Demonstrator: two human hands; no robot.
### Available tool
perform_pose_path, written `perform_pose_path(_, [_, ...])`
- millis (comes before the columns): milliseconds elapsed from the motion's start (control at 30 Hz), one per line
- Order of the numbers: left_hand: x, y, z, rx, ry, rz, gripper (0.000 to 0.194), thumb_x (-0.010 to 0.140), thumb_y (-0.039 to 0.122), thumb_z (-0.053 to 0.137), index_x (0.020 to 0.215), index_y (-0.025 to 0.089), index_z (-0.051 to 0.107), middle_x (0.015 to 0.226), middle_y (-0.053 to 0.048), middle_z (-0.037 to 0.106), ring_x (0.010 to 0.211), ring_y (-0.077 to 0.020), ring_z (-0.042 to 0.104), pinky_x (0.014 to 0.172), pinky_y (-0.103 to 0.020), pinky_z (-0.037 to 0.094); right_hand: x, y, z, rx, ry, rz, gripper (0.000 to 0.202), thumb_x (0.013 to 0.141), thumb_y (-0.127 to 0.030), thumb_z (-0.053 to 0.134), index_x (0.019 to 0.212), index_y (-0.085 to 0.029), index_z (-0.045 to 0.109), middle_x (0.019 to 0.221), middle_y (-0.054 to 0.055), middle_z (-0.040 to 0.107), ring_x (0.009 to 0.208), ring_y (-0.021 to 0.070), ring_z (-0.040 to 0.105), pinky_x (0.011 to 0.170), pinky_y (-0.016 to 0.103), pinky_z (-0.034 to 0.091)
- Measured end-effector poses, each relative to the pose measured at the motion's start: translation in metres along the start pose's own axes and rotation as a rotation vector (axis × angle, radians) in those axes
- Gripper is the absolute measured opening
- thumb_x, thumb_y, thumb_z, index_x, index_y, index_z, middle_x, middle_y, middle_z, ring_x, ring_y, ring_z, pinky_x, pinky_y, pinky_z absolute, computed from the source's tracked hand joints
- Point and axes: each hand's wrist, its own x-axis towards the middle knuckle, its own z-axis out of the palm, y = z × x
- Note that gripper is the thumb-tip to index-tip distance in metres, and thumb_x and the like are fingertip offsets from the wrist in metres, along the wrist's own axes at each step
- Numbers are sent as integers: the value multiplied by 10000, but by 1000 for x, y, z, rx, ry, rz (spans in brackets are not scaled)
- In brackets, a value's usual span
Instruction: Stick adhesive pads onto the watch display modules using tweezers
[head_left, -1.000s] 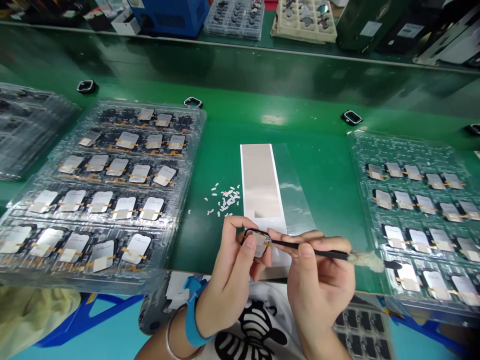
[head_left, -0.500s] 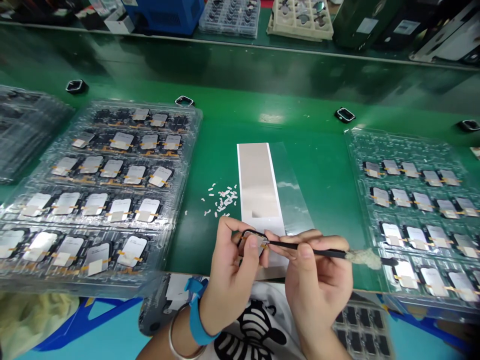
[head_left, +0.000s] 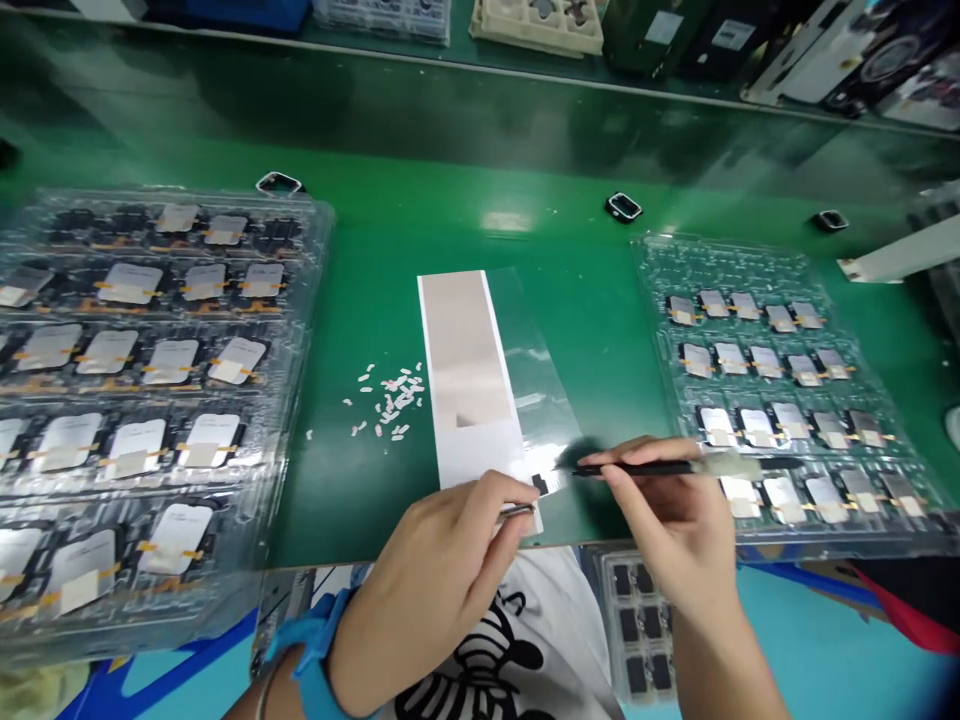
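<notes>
My left hand [head_left: 450, 555] is closed in a pinch on a small watch screen [head_left: 516, 512], held nearly edge-on above the bench's front edge. Most of the screen is hidden by my fingers, and a small black piece shows beside my fingertips. To the right, my right hand [head_left: 667, 520] grips black tweezers [head_left: 637, 468] with a pale wrapping on the shaft. Their tip points left, apart from the screen. Under and behind my left fingers lies a white-edged sheet with a beige film [head_left: 461, 345], on a clear plastic sheet [head_left: 536, 400].
Small white strips [head_left: 401, 395] lie scattered left of the sheet. Clear trays of silver-backed watch parts stand on both sides, the left tray [head_left: 319, 260] and the right tray [head_left: 652, 300]. Watch cases [head_left: 624, 207] sit along the back. A shelf [head_left: 420, 62] runs above.
The tweezers have come away from the watch screen, moving right. My left hand has turned over and tipped the screen edge-on. The view has shifted rightward.
</notes>
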Motion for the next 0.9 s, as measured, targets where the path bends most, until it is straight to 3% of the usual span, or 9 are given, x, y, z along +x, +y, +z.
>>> perform_pose_path(100, [5,2,4,181,-49,95,93,1046,215,409,1099,223,484,952,-32,726,818,-210,714,715,-342,578,-2,3,-2,-25,-94,-4,121,923,-154,644,986,-241,589,910,24,664,849,155,739,727,258,628])
perform_pose_path(300, [8,2,7,408,-6,236,122,1017,133,395,1023,203,495,832,-32,736,737,-246,726,592,-375,595,-2,7,3,3,-154,-15,162,928,-119,628,1004,-253,577,943,22,645,879,136,725,738,238,624])
perform_pose_path(667, [5,2,7,476,9,286,199,999,90,410,966,186,581,1013,-36,771,775,-241,730,587,-385,584,-3,7,1,52,-184,42,184,932,-119,629,1021,-275,589,942,8,654,898,137,720,755,251,619])
perform_pose_path(900, [7,2,6,478,25,288,207,1005,95,401,956,189,579,994,-25,775,788,-225,730,613,-356,573,-2,9,1,66,-181,35,173,927,-112,628,1016,-256,592,953,16,648,901,146,723,748,260,628])
